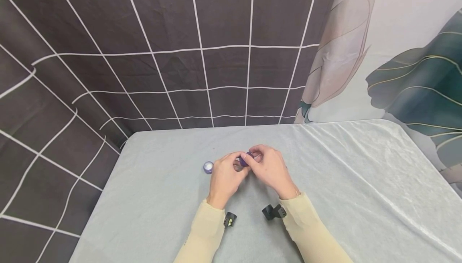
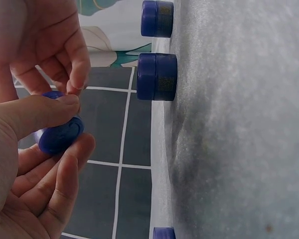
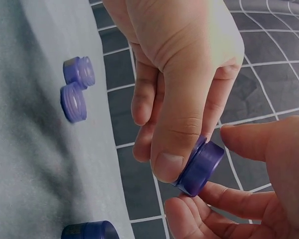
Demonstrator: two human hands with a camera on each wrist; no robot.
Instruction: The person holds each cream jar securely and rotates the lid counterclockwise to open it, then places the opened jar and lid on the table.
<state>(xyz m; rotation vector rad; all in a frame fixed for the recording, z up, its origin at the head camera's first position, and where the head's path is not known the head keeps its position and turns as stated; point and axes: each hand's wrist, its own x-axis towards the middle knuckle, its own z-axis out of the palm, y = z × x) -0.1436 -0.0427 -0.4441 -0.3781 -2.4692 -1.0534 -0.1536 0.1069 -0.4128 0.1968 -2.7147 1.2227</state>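
The left hand and right hand pinch one small purple container above the tabletop, fingers narrow around it; a thumb sliding on that smooth side could drop it.

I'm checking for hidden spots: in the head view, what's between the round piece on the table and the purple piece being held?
The left hand lies between the tabletop piece and the held piece, as the head view shows.
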